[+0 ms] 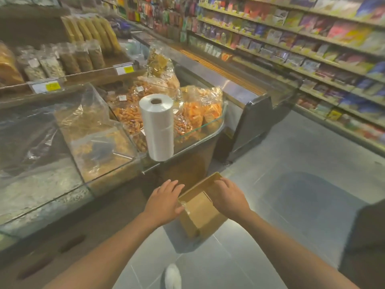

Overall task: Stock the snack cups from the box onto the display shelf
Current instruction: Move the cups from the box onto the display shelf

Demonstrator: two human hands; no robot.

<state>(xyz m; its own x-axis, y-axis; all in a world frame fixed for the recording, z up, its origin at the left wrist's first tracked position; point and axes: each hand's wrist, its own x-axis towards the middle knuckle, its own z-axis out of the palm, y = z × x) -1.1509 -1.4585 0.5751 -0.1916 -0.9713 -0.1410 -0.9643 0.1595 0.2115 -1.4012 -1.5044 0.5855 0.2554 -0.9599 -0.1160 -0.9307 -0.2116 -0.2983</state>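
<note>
Both hands holding brown box by sides: left hand fingers flat, right hand fingers curling over edge; cardboard looking stiff, light, easy carrying

Two bare forearms reach in from the bottom of the frame, no sleeves, watch or rings visible; left hand, right hand; a white shoe at bottom centre.

Shop interior: grey tiled floor; glass-fronted bulk bins at left; packaged-goods wall shelves at right; steel-topped chest cabinet between them.
</note>
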